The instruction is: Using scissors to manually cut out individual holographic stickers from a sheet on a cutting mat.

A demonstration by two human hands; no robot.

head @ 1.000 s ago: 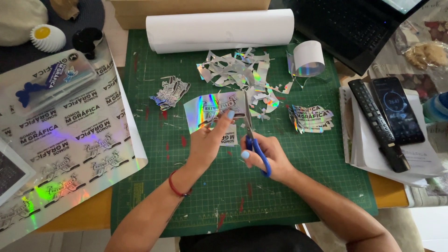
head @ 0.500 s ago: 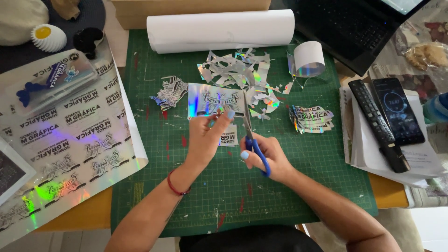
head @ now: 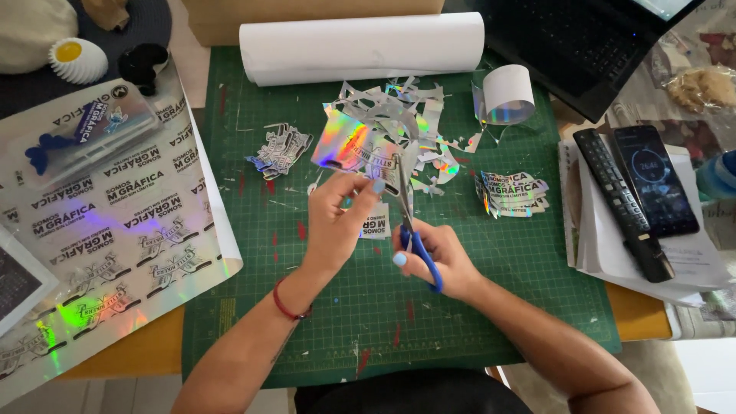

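My left hand (head: 337,222) pinches a piece of holographic sticker sheet (head: 349,143) and holds it above the green cutting mat (head: 253,307). My right hand (head: 441,257) grips blue-handled scissors (head: 410,222), their blades pointing away from me into the sheet's right edge. A small cut sticker (head: 376,222) lies on the mat between my hands. Behind the sheet sits a heap of shiny offcuts (head: 399,107).
Two piles of cut stickers (head: 280,149) (head: 512,193) lie left and right on the mat. A white paper roll (head: 360,46) and a small holographic roll (head: 506,93) sit at the back. A large printed holographic sheet (head: 107,230) is at left; remote (head: 621,203), phone (head: 655,180) and laptop (head: 606,46) at right.
My left hand has turned and shifted the holographic piece as the scissors cut along it; the piece now tilts up to the left. My right hand stays in nearly the same spot.
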